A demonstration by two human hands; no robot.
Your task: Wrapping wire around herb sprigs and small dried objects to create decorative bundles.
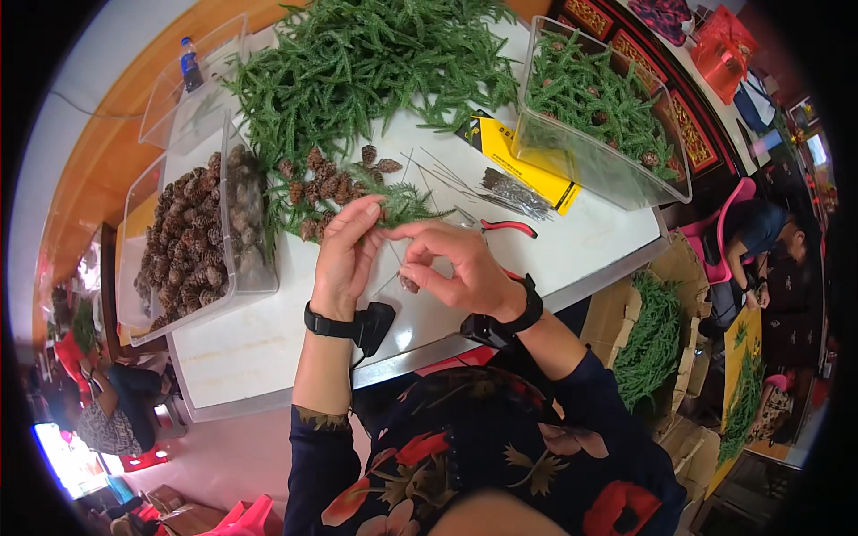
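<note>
Your white-topped table (259, 357) spreads before you, and along its far side lies a broad heap of green, feathery artificial sprigs (366, 71). At your right stands a clear plastic rectangular bin (617, 179) of green sprigs dotted with brown cones; at your left, another clear plastic bin (261, 284) is loaded with brown, scaly pinecones (188, 237). Your left hand (347, 246) is raised with its fingers bent near the loose cones, but you cannot tell from this view whether it grips anything. Your right hand (456, 266), just beside it, is curled, thumb and fingertips closed on a small cone. Beyond your hands lie a flat yellow-and-black package (523, 165), a cluster of loose brown pinecones (335, 186) and, nearer your right hand, a cutting tool with red-and-black handles (509, 228). Thin dark metal wires (447, 179) lie between cluster and package. Smallest is the single brown pinecone (408, 284) at your right fingertips, above the tabletop.
</note>
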